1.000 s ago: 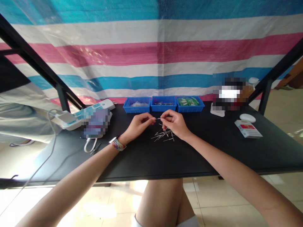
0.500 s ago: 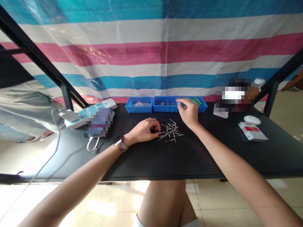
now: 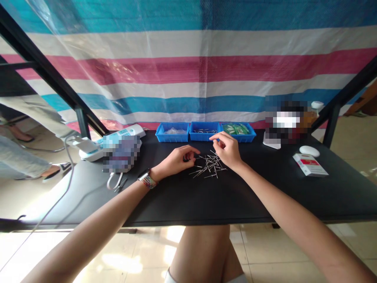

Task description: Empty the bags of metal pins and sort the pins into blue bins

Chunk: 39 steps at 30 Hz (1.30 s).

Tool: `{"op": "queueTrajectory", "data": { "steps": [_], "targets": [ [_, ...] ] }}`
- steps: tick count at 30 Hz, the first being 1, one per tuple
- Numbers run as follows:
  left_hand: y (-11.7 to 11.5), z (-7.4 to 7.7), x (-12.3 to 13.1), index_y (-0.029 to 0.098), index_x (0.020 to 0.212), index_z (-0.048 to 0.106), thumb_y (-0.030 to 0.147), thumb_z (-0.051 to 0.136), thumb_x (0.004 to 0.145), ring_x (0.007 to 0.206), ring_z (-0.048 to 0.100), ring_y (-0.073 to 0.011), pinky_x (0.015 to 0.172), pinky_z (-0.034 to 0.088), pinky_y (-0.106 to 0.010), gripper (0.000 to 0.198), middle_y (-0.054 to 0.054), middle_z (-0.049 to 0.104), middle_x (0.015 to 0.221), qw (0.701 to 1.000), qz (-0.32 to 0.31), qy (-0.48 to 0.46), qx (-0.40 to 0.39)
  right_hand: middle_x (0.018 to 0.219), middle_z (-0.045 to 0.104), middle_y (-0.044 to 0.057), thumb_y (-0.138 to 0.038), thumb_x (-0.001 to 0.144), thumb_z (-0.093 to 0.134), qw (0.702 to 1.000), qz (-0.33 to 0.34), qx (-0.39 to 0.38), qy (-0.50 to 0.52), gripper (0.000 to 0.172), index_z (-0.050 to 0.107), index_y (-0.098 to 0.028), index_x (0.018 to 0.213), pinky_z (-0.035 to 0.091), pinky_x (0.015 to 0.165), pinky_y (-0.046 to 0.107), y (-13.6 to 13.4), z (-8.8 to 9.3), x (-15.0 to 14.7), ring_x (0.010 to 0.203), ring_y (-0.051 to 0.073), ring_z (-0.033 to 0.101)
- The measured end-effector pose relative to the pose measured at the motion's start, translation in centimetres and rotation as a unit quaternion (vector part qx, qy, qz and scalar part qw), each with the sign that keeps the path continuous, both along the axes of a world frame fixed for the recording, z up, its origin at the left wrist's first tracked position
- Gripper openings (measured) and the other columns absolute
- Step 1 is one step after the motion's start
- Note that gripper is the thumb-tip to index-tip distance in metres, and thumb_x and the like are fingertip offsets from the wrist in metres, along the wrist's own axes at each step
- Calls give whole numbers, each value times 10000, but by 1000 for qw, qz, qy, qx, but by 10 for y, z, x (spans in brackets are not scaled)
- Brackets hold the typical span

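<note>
A loose pile of thin metal pins, which look like blind rivets (image 3: 210,165), lies on the black tabletop between my hands. At its left edge is my left hand (image 3: 178,160), palm inward, its fingers curved and the tips of thumb and index finger apart. No object shows clearly in it. Over the pile's upper right side hovers my right hand (image 3: 228,149), its fingers curled and thumb and index tip close together. Whatever they hold is too small to make out. Just beyond that hand stands a blue bin (image 3: 203,136) with more metal pins.
Flanking bins hold clear plastic pieces (image 3: 175,131) and green packets (image 3: 235,129). A power strip (image 3: 118,137) and a blurred-out device (image 3: 122,154) lie left. A small box (image 3: 310,165) and a white oval object (image 3: 309,151) lie right. Another person's legs (image 3: 29,149) show left.
My right hand has come back from the green-packet bin, down and left toward the pile. My left thumb and index finger have parted slightly. The person at left has shifted their legs.
</note>
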<state>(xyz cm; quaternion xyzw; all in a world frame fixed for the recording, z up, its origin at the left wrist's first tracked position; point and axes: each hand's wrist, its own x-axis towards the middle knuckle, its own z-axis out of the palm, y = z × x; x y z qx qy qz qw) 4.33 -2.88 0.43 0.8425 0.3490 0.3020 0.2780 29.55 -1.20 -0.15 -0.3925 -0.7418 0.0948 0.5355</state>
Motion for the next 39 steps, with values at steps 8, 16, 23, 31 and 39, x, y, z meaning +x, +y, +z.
{"op": "queueTrajectory", "data": {
  "steps": [8,16,23,31,39],
  "targets": [
    [2,6,1,171,933,704,382,753,936,856,693,-187,800,557,-307,217,-52,741,920,987,8,-146,-68,970,737,41,-126,950,631,986,146,-54,-52,142,742,-205,990,524,665,277,-21,-3,-19,691,141,641],
    [0,9,3,166,903,715,554,854,859,892,752,-233,865,606,-376,414,-84,799,936,975,54,-190,-103,888,759,23,-254,925,711,984,135,-112,10,53,749,-237,957,565,685,296,-26,3,-21,733,175,686],
    [-1,6,3,179,1015,710,547,821,891,892,740,-217,834,586,-336,404,-66,778,944,981,53,-172,-75,793,719,14,-481,979,687,961,152,-207,99,260,685,-241,881,536,587,301,-23,0,-20,632,182,684],
    [-3,10,1,183,891,715,503,696,996,812,646,-188,765,495,-303,338,-42,724,859,991,82,-103,30,805,731,14,-538,956,707,948,150,-243,140,317,698,-228,888,515,529,289,-23,-1,-20,568,163,669],
    [-1,11,1,175,829,729,606,626,1014,797,676,-196,760,515,-298,481,-54,753,827,990,79,-117,-22,685,694,-11,-355,913,739,961,143,-193,135,114,698,-251,937,543,570,311,-29,5,-21,599,190,694]
  ]
}}
